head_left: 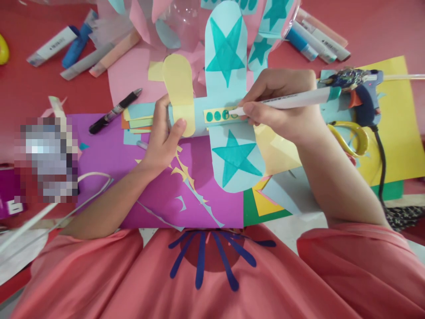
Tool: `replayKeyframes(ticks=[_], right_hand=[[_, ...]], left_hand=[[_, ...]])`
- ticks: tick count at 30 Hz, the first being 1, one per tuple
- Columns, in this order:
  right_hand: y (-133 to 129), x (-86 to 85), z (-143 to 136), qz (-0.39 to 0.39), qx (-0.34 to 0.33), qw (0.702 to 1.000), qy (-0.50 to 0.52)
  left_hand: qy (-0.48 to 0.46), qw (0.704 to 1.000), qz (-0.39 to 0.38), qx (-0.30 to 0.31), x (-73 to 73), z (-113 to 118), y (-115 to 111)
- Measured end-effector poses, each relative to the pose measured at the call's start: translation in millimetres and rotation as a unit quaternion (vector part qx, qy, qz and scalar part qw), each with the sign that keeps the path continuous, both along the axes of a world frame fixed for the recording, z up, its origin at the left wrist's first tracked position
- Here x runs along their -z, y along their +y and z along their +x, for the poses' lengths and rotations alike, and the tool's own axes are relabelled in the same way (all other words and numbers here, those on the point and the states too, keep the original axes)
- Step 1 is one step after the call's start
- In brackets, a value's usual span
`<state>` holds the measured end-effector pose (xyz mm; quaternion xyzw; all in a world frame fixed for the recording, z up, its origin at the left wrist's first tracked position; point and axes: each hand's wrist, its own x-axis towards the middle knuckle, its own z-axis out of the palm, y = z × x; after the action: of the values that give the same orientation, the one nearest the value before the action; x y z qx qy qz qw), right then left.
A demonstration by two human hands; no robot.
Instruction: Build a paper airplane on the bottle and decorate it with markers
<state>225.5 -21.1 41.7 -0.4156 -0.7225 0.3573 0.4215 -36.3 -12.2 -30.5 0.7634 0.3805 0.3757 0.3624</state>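
Note:
A light-blue paper airplane lies in front of me, with a teal star on each long rounded wing. My left hand grips its narrow tail end, thumb and fingers around the body by a yellow paper piece. In my right hand is a white marker with a teal end. The marker's tip touches a pale yellow strip across the body, where teal dots stand in a row. One dot near the tip looks like an outline, partly covered by the tip and fingers.
Purple paper with paper scraps lies beneath. On the right are a glue gun with a cord and yellow-handled scissors. A black pen lies left; several markers lie at both back sides.

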Motion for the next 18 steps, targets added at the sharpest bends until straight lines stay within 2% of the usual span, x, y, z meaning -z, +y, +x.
replayKeyframes(ticks=[5,11,15,18], right_hand=[[0.1,-0.1,-0.2,0.001,0.013,0.999,-0.032],[0.3,-0.6,2.2,-0.012,0.005,0.998,-0.055],[1.5,1.4,3.1,-0.019,-0.024,0.999,-0.031],[2.4,3.0,1.6,-0.006,-0.018,1.000,0.020]], left_hand=[[0.008,1.000,0.007,0.000,-3.7,2.5,-1.5],[0.003,1.000,0.005,0.008,-1.2,0.5,-0.3],[0.005,1.000,0.008,0.000,-0.8,0.1,-0.5],[0.006,1.000,0.012,-0.002,-1.8,0.8,-0.7]])
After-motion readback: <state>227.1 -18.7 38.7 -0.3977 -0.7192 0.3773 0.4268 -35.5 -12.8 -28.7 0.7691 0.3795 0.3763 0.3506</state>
